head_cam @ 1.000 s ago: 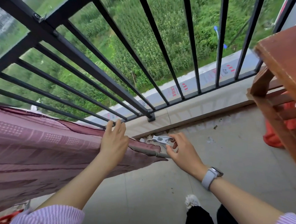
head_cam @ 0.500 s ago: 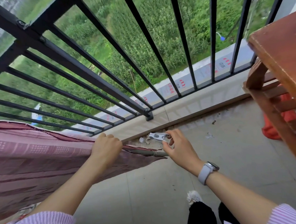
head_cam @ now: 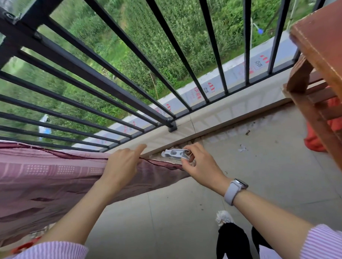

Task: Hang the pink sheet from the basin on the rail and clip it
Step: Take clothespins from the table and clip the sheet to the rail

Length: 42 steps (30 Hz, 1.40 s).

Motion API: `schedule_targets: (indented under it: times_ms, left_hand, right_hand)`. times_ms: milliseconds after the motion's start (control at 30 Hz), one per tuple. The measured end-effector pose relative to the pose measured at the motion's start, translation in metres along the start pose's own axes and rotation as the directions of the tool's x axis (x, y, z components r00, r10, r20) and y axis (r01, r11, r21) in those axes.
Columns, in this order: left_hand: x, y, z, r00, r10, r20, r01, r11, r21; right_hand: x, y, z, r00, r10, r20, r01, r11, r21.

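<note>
The pink sheet [head_cam: 40, 179] hangs draped over a rail at the lower left, its right end tapering to a point under my hands. My left hand [head_cam: 123, 164] rests on the sheet's top fold, fingers over the cloth and the index finger stretched forward. My right hand [head_cam: 199, 163], with a pale watch on the wrist, pinches a white clothes clip [head_cam: 174, 153] just past the sheet's right end. The rail itself is hidden under the cloth. The clip's jaws point left, toward the sheet's edge.
A black metal balcony railing [head_cam: 87, 68] runs across the top, with green fields far below. A red-brown wooden stool [head_cam: 323, 63] stands at the right with red cloth [head_cam: 317, 138] under it. Something red [head_cam: 24, 245] shows at the bottom left. My feet [head_cam: 224, 218] are on the tiled floor.
My left hand curled over the sheet's top edge, then stretched its index finger forward. The right hand kept the clip and shifted slightly along the sheet's end. The camera tilted a little.
</note>
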<state>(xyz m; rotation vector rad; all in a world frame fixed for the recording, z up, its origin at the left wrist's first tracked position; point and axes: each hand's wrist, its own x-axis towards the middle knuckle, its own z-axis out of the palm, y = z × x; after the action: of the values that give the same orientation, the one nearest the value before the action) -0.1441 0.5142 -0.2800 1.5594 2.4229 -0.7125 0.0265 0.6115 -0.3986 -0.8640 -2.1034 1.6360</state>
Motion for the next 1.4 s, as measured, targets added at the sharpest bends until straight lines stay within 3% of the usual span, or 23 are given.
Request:
schedule_targets:
  times_ms: [133, 467, 733, 1100, 1400]
  left_hand:
    - [0.001, 0.003, 0.000, 1.000, -0.006, -0.027, 0.010, 0.990, 0.142]
    - [-0.004, 0.009, -0.011, 0.988, 0.053, -0.146, -0.031, 0.988, 0.149]
    - [0.002, 0.007, -0.011, 0.988, 0.086, -0.130, -0.062, 0.982, 0.179]
    - [0.001, 0.005, -0.009, 0.985, 0.049, -0.168, -0.036, 0.996, 0.079]
    - [-0.001, 0.006, -0.012, 0.982, 0.094, -0.162, -0.064, 0.981, 0.185]
  right_hand:
    - [0.004, -0.007, 0.010, 0.991, -0.092, 0.096, 0.089, 0.996, 0.029]
    - [0.024, -0.021, 0.017, 0.981, -0.185, 0.064, 0.188, 0.981, -0.048]
    - [0.034, -0.030, 0.031, 0.958, -0.229, 0.174, 0.243, 0.968, -0.066]
    - [0.044, -0.032, 0.045, 0.926, -0.201, 0.319, 0.244, 0.964, -0.102]
    - [0.040, -0.023, 0.045, 0.922, -0.203, 0.330, 0.237, 0.969, -0.068]
